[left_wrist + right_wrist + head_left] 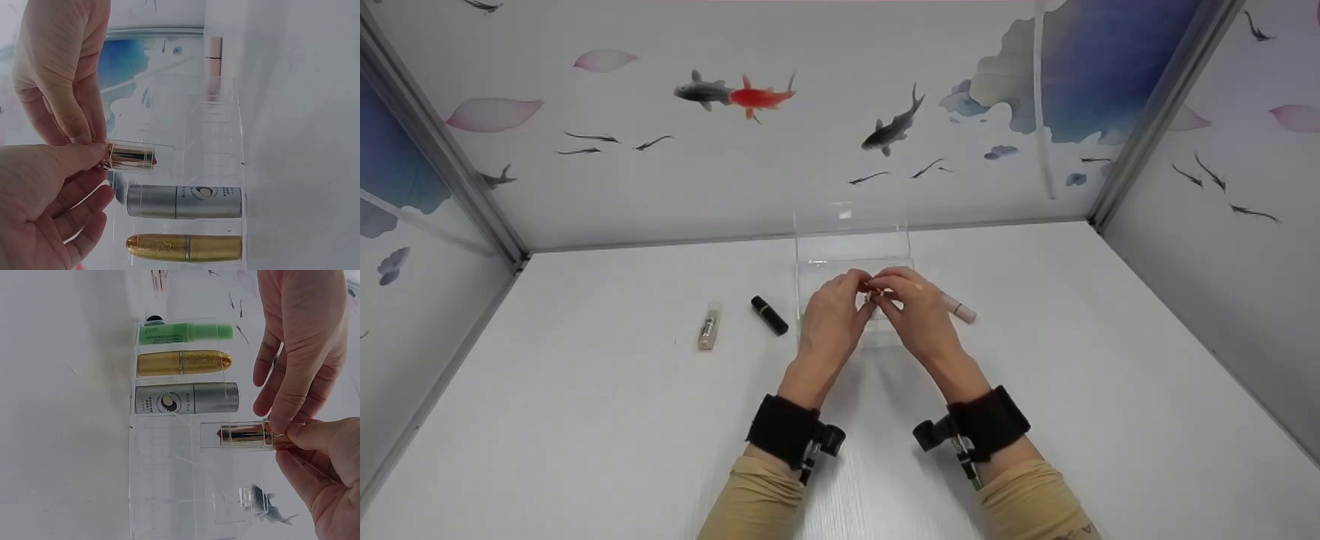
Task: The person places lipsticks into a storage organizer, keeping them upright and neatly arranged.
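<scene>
Tan sleeves (757, 499) nearest; left hand (831, 313), right hand (922, 315) pinching gold lipstick (132, 157) above clear rack (163, 464) holding silver tube (216, 398)

Looking down on a broad, flat white tabletop (585, 435), stretching beneath both hands. Carries, just beyond the left hand (832, 316) and right hand (922, 315) and partly hidden by them, a clear, box-like plastic stand (855, 260). Just left of the left hand, bears a short black cylindrical tube (769, 315) with a gold-coloured band, lying aslant! Farther out left, supports a slim see-through tube (709, 328), beige at the near end. Now, beside the right hand, shows a pale pink cylindrical tube (961, 308), partly covered.
</scene>
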The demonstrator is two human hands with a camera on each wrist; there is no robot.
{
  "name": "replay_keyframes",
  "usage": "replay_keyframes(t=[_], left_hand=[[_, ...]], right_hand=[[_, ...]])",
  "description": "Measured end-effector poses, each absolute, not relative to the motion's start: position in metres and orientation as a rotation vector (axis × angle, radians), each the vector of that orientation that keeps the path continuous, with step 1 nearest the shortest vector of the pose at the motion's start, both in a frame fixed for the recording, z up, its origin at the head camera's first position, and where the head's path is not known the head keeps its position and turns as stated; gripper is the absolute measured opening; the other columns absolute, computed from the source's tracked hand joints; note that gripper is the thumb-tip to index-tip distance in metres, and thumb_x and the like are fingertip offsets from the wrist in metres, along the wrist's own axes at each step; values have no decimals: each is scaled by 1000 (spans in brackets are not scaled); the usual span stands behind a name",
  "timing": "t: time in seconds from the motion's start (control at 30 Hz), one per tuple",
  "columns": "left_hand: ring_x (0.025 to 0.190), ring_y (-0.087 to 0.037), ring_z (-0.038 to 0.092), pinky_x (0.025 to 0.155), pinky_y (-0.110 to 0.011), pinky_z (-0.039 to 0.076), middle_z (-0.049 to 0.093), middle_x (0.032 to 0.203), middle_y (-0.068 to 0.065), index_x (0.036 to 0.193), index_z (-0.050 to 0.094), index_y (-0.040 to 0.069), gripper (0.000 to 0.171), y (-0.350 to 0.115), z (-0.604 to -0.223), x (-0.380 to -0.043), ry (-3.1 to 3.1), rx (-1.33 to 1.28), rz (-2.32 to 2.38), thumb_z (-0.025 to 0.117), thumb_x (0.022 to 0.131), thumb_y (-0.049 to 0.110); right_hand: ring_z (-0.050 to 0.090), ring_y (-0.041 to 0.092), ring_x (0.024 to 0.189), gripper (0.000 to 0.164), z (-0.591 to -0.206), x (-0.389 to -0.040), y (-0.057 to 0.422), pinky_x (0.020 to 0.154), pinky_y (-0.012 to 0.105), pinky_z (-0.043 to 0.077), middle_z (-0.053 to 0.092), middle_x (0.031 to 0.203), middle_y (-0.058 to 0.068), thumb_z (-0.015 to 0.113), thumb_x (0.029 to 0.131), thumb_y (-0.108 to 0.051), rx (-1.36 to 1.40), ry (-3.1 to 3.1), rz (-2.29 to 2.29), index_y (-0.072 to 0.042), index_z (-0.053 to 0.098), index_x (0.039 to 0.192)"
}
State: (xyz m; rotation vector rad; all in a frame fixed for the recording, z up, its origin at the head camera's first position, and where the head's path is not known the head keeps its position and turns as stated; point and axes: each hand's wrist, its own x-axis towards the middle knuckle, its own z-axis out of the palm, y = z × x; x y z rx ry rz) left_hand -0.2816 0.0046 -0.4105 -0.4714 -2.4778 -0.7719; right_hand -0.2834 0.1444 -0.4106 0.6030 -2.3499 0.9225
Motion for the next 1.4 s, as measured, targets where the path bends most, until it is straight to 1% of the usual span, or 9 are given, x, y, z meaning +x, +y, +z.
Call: replay_keyframes(t=[0.17, 0.27, 0.43, 0.53, 0.63, 1.07, 1.4], left_hand=[[88, -21, 68, 77, -34, 55, 73, 97, -5, 106, 67, 11, 22, 5, -414, -282, -2457, -461, -707, 77, 87, 18], [88, -22, 68, 77, -36, 55, 73, 97, -5, 103, 69, 12, 20, 5, -415, -283, -2477, -439, -668, 78, 87, 19], [98, -23, 69, 83, -39, 55, 75, 103, -3, 103, 71, 14, 19, 6, -416, -282, -2530, -416, -633, 78, 87, 20], [105, -23, 69, 87, -40, 55, 76, 105, -2, 104, 73, 14, 18, 5, -416, -282, -2552, -406, -618, 77, 87, 19], [109, -23, 68, 91, -41, 54, 76, 106, -2, 104, 74, 14, 18, 5, -417, -282, -2574, -396, -594, 77, 87, 19], [115, -23, 65, 97, -40, 51, 74, 114, -1, 105, 76, 14, 16, 6, -415, -281, -2674, -397, -527, 73, 91, 21], [115, -23, 65, 98, -40, 51, 74, 114, -1, 106, 76, 14, 16, 6, -416, -281, -2698, -395, -501, 71, 92, 21]], right_hand=[[72, 23, 100, 15, -413, -285, 145, 83, 30, 61, 73, 105, 10, 73, 87, 1, 592, -2395, 908, -2, 75, 101], [73, 23, 97, 14, -414, -286, 145, 81, 30, 61, 73, 104, 10, 74, 86, 0, 598, -2418, 889, -2, 76, 100], [73, 23, 94, 13, -417, -287, 146, 80, 32, 61, 73, 102, 10, 73, 86, 0, 607, -2450, 872, -3, 76, 98], [73, 23, 93, 12, -418, -287, 145, 79, 33, 61, 74, 102, 10, 72, 87, 0, 608, -2467, 851, -3, 76, 98], [74, 23, 91, 10, -418, -287, 146, 78, 34, 61, 74, 100, 10, 72, 88, -1, 616, -2479, 830, -3, 76, 97], [73, 25, 88, 9, -420, -288, 146, 77, 33, 61, 75, 95, 12, 72, 86, 5, 673, -2510, 796, 0, 75, 93], [73, 25, 89, 8, -422, -290, 147, 77, 33, 61, 75, 94, 13, 72, 86, 5, 701, -2514, 812, 1, 75, 93]])
